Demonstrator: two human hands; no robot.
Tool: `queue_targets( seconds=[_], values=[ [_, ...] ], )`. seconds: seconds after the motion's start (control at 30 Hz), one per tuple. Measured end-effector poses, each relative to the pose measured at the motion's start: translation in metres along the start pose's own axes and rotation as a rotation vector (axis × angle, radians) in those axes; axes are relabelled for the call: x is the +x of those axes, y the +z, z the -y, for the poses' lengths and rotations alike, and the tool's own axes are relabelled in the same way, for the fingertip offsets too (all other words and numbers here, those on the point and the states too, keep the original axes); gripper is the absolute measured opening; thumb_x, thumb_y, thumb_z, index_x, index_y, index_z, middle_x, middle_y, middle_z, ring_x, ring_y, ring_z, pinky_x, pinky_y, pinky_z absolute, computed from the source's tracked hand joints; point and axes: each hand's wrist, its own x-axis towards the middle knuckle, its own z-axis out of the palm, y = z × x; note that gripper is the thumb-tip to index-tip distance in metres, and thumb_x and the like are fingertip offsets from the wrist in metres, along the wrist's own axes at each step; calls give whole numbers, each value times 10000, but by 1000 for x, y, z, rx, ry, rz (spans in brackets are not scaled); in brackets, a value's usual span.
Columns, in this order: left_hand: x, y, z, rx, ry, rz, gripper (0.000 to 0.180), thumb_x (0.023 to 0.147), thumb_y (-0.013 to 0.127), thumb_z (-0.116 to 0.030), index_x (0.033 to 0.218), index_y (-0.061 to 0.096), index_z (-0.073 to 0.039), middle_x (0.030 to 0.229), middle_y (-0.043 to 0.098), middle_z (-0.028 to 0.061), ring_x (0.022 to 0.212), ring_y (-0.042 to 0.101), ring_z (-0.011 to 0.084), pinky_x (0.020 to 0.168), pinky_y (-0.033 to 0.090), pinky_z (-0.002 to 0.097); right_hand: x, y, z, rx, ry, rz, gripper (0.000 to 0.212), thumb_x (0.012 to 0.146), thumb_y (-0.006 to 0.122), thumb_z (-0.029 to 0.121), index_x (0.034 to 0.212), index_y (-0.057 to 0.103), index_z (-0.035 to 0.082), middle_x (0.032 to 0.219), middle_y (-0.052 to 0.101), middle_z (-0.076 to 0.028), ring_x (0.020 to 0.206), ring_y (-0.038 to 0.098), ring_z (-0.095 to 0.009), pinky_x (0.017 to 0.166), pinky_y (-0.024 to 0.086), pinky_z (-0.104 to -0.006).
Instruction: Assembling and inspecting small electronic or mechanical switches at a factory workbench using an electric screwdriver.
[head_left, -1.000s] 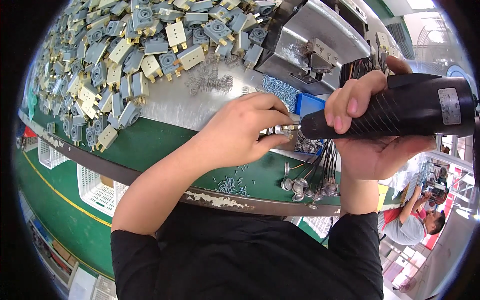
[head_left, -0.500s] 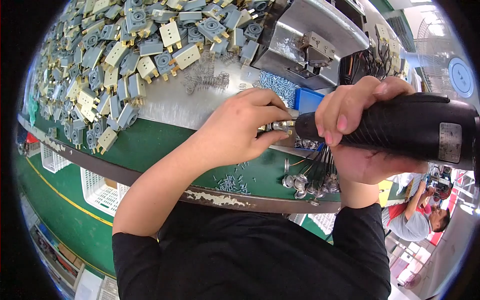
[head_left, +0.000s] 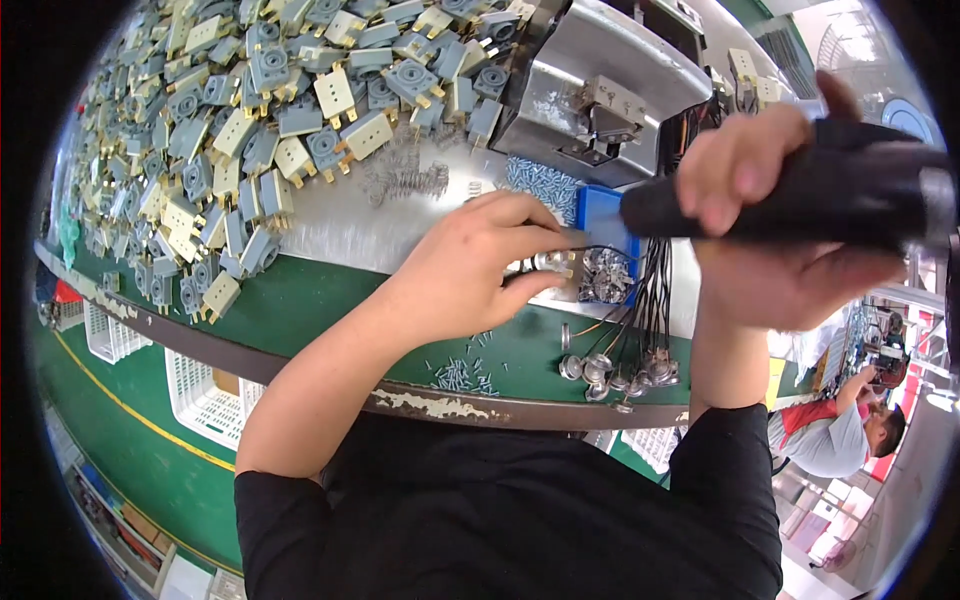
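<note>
- The right hand point(head_left: 750, 280), slightly blurred, has its fingers wrapped round a black handheld tool point(head_left: 790, 205), whose long axis runs left to right with the narrow nose toward the left hand.
- The left hand point(head_left: 480, 255) pinches a small metal part point(head_left: 545, 263) between thumb and fingers; its brass-coloured end pokes out rightward, its long axis also roughly left to right.
- From the tool's nose, the part lies leftward and a little lower in view, apart from it; the left hand is the nearer, already gripping it.
- Between and beyond them sits a blue bin point(head_left: 600, 205) with small metal pieces; black wires point(head_left: 655, 270) hang just right of it, ending in round metal caps point(head_left: 600, 370), close under the tool.
- Loose screws point(head_left: 462, 377) lie on the green mat below the left hand.
- Farther off are springs point(head_left: 405, 180), more screws point(head_left: 540, 185), a bent metal fixture point(head_left: 600, 100) and a heap of grey and cream housings point(head_left: 260, 120).
- At far right, a co-worker point(head_left: 830, 440) stands well apart.
</note>
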Motion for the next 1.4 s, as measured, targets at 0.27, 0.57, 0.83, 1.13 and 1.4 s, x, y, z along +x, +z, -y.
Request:
queue_targets(
  seconds=[0.27, 0.57, 0.83, 1.13, 1.4],
  values=[
    [0, 2, -1, 20, 2, -8, 295, 806, 846, -93, 1085, 770, -36, 1095, 721, 115, 1026, 696, 317, 886, 560, 418, 25, -47, -6, -161, -1, -227, 1007, 936, 381, 875, 1512, 401, 49, 988, 571, -104, 785, 559, -216, 762, 458, -420],
    [0, 0, 0, 32, -13, 4, 309, 800, 854, -111, 1094, 776, -56, 1102, 714, 91, 1031, 684, 309, 891, 555, 423, 32, -40, -25, -181, -30, -232, 970, 962, 365, 848, 1490, 406, 35, 935, 567, -107, 745, 563, -214, 726, 481, -389],
    [2, -1, -1, 28, -26, 23, 256, 858, 810, -176, 1087, 762, -72, 1093, 697, 74, 1034, 663, 308, 910, 548, 431, 32, -41, -26, -167, -7, -272, 909, 979, 364, 826, 1426, 439, 38, 929, 573, -108, 735, 566, -213, 714, 487, -390],
    [-2, 3, -2, 10, -42, -29, 331, 808, 853, -136, 1112, 755, -51, 1117, 711, 105, 1046, 689, 323, 904, 554, 425, 33, -8, -15, -497, 121, -300, 954, 977, 392, 819, 1488, 389, 14, 918, 580, -105, 714, 575, -205, 694, 482, -381],
    [-3, -2, 0, -9, -74, -2, 253, 837, 800, -195, 1038, 735, -57, 1113, 695, 78, 1056, 675, 315, 912, 554, 431, 8, 33, -7, -11, 198, -60, 1099, 936, 476, 830, 1615, 216, 6, 951, 533, -88, 728, 567, -182, 686, 475, -366]
  ],
)
